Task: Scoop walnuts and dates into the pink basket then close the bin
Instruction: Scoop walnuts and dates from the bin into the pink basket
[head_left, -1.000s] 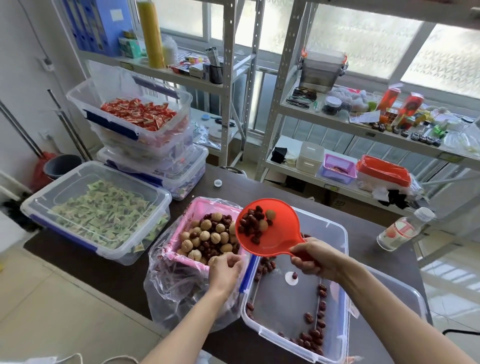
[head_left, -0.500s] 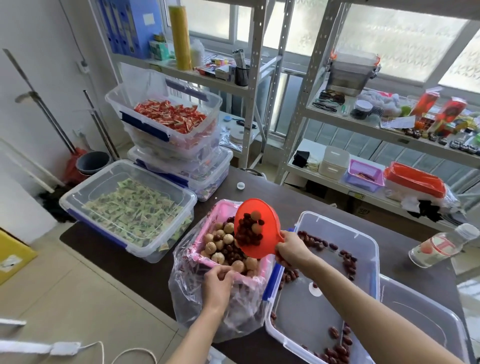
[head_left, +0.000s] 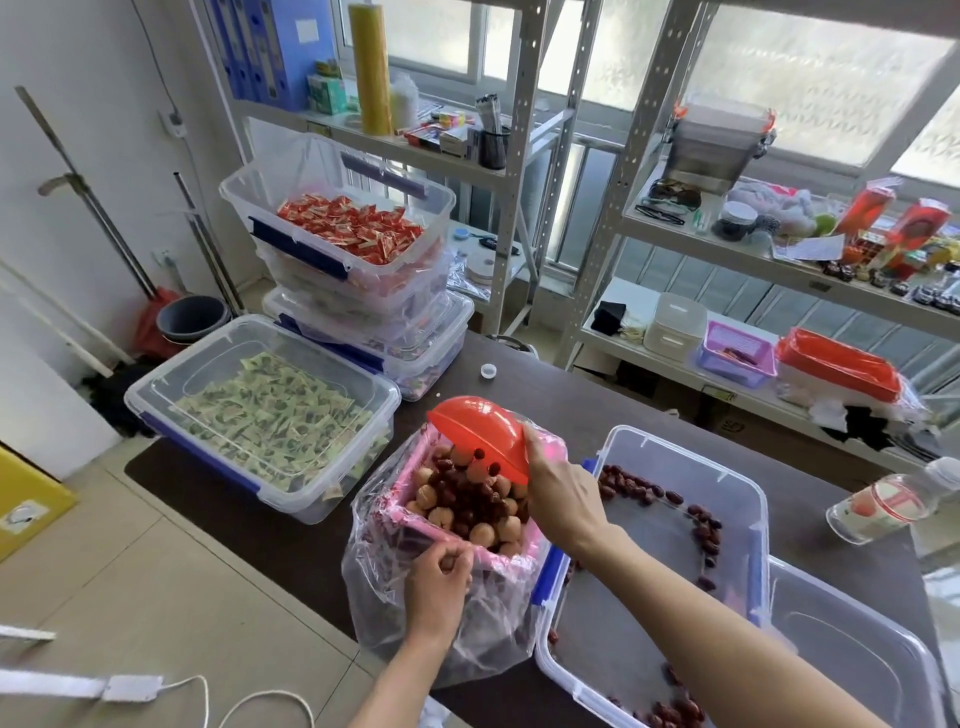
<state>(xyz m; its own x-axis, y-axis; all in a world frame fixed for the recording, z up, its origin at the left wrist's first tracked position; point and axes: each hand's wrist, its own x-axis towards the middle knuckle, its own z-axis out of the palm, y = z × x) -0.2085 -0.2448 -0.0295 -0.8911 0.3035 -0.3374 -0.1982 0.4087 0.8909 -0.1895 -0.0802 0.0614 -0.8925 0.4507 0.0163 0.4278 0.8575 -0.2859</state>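
Observation:
The pink basket (head_left: 410, 525), lined with a clear plastic bag (head_left: 379, 587), stands on the dark table and is heaped with walnuts (head_left: 480, 532) and dark red dates (head_left: 465, 493). My right hand (head_left: 558, 499) grips the red scoop (head_left: 480, 431), which is tipped mouth-down over the basket with dates dropping out. My left hand (head_left: 439, 582) pinches the bag and the basket's near rim. Right of the basket lies the clear bin (head_left: 680, 457), with scattered dates (head_left: 704, 530) on its floor.
A clear lid (head_left: 852, 649) lies at the bin's right. A closed bin of green packets (head_left: 260, 410) sits left, stacked bins with red packets (head_left: 348, 234) behind it. A plastic bottle (head_left: 883, 504) lies far right; a white cap (head_left: 488, 370) rests mid-table. Metal shelves stand behind.
My right hand carried the loaded scoop from above the bin to over the basket and turned it over; its walnuts and dates now fall into the basket. My left hand stays on the rim.

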